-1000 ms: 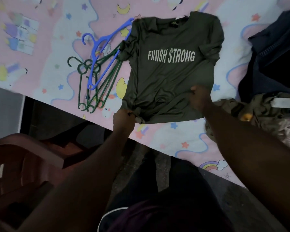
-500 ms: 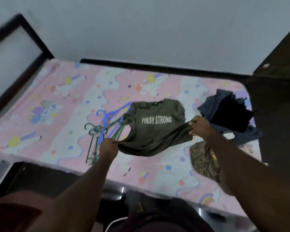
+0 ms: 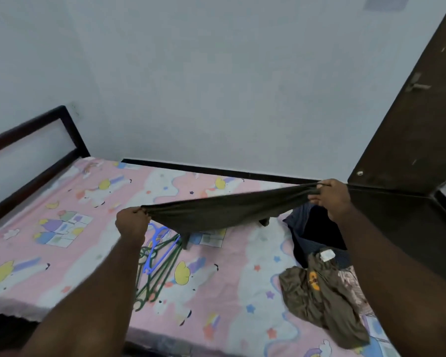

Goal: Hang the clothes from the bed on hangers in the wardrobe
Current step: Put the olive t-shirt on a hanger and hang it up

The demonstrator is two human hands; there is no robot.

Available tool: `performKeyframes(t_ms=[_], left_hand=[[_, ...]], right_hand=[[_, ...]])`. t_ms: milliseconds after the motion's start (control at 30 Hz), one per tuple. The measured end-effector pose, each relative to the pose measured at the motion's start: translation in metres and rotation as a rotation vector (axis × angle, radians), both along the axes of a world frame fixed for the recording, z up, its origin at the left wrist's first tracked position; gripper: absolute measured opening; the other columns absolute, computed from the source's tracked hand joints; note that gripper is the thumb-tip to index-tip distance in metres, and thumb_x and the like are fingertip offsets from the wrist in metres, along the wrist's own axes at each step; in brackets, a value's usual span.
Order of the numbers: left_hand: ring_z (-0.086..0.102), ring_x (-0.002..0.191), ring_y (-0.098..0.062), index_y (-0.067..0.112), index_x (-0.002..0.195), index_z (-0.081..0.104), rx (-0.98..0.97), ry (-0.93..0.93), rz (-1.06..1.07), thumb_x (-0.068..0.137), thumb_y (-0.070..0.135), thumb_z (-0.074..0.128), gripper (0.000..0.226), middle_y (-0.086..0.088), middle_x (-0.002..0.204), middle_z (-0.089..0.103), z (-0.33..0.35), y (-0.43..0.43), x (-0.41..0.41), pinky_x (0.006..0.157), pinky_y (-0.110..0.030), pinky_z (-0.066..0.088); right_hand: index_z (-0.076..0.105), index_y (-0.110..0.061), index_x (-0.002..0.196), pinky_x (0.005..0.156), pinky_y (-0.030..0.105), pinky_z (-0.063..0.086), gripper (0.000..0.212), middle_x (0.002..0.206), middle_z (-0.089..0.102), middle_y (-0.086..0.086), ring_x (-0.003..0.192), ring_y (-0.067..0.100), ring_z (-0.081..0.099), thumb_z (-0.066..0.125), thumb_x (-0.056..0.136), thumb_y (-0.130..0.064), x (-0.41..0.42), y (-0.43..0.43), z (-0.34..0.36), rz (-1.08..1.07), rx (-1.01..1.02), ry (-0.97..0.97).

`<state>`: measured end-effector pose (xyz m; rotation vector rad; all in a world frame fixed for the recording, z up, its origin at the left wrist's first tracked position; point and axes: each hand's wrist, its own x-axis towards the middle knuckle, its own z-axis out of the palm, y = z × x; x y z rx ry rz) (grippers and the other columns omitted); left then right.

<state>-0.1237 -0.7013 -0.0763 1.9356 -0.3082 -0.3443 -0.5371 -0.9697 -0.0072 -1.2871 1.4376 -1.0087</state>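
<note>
Holding the olive T-shirt [image 3: 224, 211] up off the bed [image 3: 70, 253], you have it stretched between both hands. Your left hand [image 3: 132, 224] has its fingers curled tight round one bunched corner. Your right hand [image 3: 330, 199] pinches the opposite corner, higher and farther out. The cloth runs as a taut band from left to right, rising toward the right, with the rest sagging beneath. A sleeve or corner dangles just above the sheet. Whether the edge you hold is the hem or the shoulders doesn't show from this angle.

What matters for the next move, as I judge it, is where the hangers lie. The blue hanger [image 3: 152, 249] sits on a bundle of green hangers [image 3: 160, 266] on the pink sheet, under the shirt's left end and just beside your left wrist. Your left hand is plainly the nearer one. Your right is well apart from them, over the dark navy garment [image 3: 317, 228].

You'd likely free the left hand to take a hanger while the right carries the shirt. The shirt would then need turning so its neck opening meets the hook. A khaki garment with an orange print [image 3: 319, 295] lies crumpled near the bed's front edge, not yet hung. The dark brown door [image 3: 410, 124] at your right is probably the wardrobe's.
</note>
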Motion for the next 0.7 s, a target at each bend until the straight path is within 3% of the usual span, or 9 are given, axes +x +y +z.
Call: performKeyframes(t_ms=[100, 167, 233, 267, 333, 433, 600, 633, 700], left_hand=[[0.058, 0.054, -0.019, 0.0, 0.051, 0.064, 0.124, -0.036, -0.349, 0.068, -0.002, 0.076, 0.021, -0.013, 0.052, 0.059, -0.014, -0.009, 0.005, 0.052, -0.014, 0.02], [0.056, 0.037, -0.016, 0.004, 0.041, 0.061, -0.005, -0.291, -0.412, 0.055, 0.004, 0.078, 0.021, -0.003, 0.04, 0.054, -0.007, -0.016, 0.002, 0.051, -0.006, 0.024], [0.066, 0.061, -0.021, -0.004, 0.074, 0.075, -0.19, -0.127, -0.175, 0.064, -0.008, 0.074, 0.01, -0.008, 0.066, 0.067, 0.017, -0.021, -0.015, 0.058, -0.028, 0.054], [0.067, 0.077, -0.025, -0.003, 0.092, 0.075, -0.225, -0.086, 0.052, 0.072, -0.009, 0.069, 0.021, -0.011, 0.082, 0.07, 0.027, -0.025, -0.021, 0.077, -0.037, 0.058], [0.067, 0.095, -0.03, -0.001, 0.107, 0.072, -0.304, 0.028, 0.186, 0.081, -0.004, 0.062, 0.027, -0.015, 0.094, 0.07, 0.044, -0.032, -0.024, 0.09, -0.039, 0.055], [0.065, 0.104, -0.026, 0.001, 0.114, 0.068, -0.075, 0.156, -0.043, 0.096, 0.014, 0.055, 0.025, -0.016, 0.101, 0.07, 0.054, -0.031, -0.035, 0.085, -0.027, 0.047], [0.068, 0.1, -0.03, 0.0, 0.103, 0.073, 0.303, -0.144, -0.49, 0.079, 0.053, 0.026, 0.075, -0.016, 0.103, 0.072, 0.045, -0.053, -0.04, 0.086, -0.033, 0.048], [0.066, 0.104, -0.026, 0.006, 0.107, 0.073, 0.306, -0.219, -0.485, 0.078, 0.056, 0.025, 0.075, -0.011, 0.107, 0.072, 0.045, -0.059, -0.041, 0.087, -0.03, 0.047], [0.067, 0.096, -0.026, 0.003, 0.106, 0.073, -0.025, -0.095, -0.446, 0.082, 0.044, 0.045, 0.055, -0.014, 0.102, 0.072, 0.071, -0.069, -0.056, 0.087, -0.032, 0.05]], right_hand=[[0.053, -0.013, 0.084, 0.042, 0.024, 0.052, 0.021, 0.081, 0.06, 0.019, 0.046, 0.017, 0.064, 0.043, 0.101, -0.005, 0.0, 0.0, -0.009, 0.115, 0.063, 0.073], [0.055, -0.01, 0.082, 0.038, 0.021, 0.05, 0.025, 0.076, 0.058, 0.017, 0.04, 0.014, 0.062, 0.042, 0.102, -0.004, 0.004, -0.001, -0.004, 0.185, 0.086, 0.082], [0.058, -0.009, 0.079, 0.039, 0.019, 0.05, 0.028, 0.073, 0.058, 0.015, 0.037, 0.01, 0.06, 0.043, 0.101, 0.0, 0.004, -0.005, 0.009, 0.19, 0.03, 0.065], [0.059, -0.009, 0.079, 0.041, 0.019, 0.051, 0.028, 0.073, 0.058, 0.015, 0.038, 0.009, 0.061, 0.043, 0.1, 0.002, 0.001, -0.011, 0.016, 0.139, -0.026, 0.049], [0.06, -0.007, 0.087, 0.044, 0.02, 0.053, 0.022, 0.075, 0.059, 0.014, 0.041, 0.009, 0.062, 0.044, 0.098, 0.002, -0.01, -0.022, 0.025, 0.028, -0.088, -0.006], [0.053, -0.007, 0.085, 0.039, 0.026, 0.051, 0.022, 0.074, 0.054, 0.015, 0.036, 0.015, 0.061, 0.041, 0.099, 0.003, -0.029, -0.033, 0.021, 0.052, 0.051, -0.046], [0.057, -0.001, 0.073, 0.033, 0.025, 0.046, 0.034, 0.06, 0.054, 0.018, 0.032, 0.021, 0.057, 0.037, 0.099, 0.006, -0.033, -0.044, 0.022, 0.228, 0.148, -0.007], [0.059, 0.001, 0.069, 0.033, 0.024, 0.045, 0.04, 0.053, 0.055, 0.016, 0.031, 0.022, 0.056, 0.034, 0.1, 0.006, -0.029, -0.045, 0.029, 0.28, 0.148, -0.006], [0.06, -0.002, 0.068, 0.035, 0.022, 0.046, 0.04, 0.053, 0.057, 0.011, 0.035, 0.021, 0.056, 0.036, 0.098, 0.008, -0.017, -0.045, 0.05, 0.289, 0.063, -0.026]])
